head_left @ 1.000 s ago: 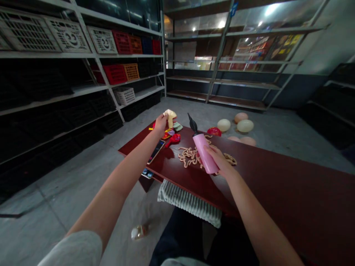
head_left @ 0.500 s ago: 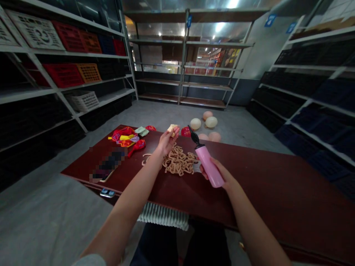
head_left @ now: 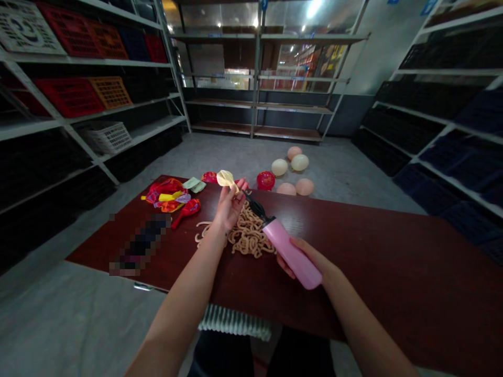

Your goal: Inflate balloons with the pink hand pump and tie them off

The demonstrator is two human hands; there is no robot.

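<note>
A limp, pale yellow balloon (head_left: pixel 225 179) is pinched in my left hand (head_left: pixel 230 208), its wide part hanging out to the left. My right hand (head_left: pixel 306 259) is wrapped round the pink barrel of a balloon pump (head_left: pixel 291 251). The pump's black nozzle points up and left, its tip at the fingers of my left hand by the balloon's neck. Whether the nozzle sits inside the neck, I cannot tell. Below my hands lies a heap of beige, curled, uninflated long balloons (head_left: pixel 251 235) on the dark red table (head_left: pixel 369 251).
Deflated red, orange and yellow balloons (head_left: pixel 168 196) and pale green pieces (head_left: pixel 194 184) lie at the table's left. A blurred dark object (head_left: pixel 143 241) is nearer. Inflated balloons (head_left: pixel 299 163) rest on the floor beyond the table. Shelves with crates (head_left: pixel 70 97) stand around.
The pump has tilted left, bringing its nozzle to my left hand. The yellow balloon now hangs out, more fully visible. The view has tipped downward.
</note>
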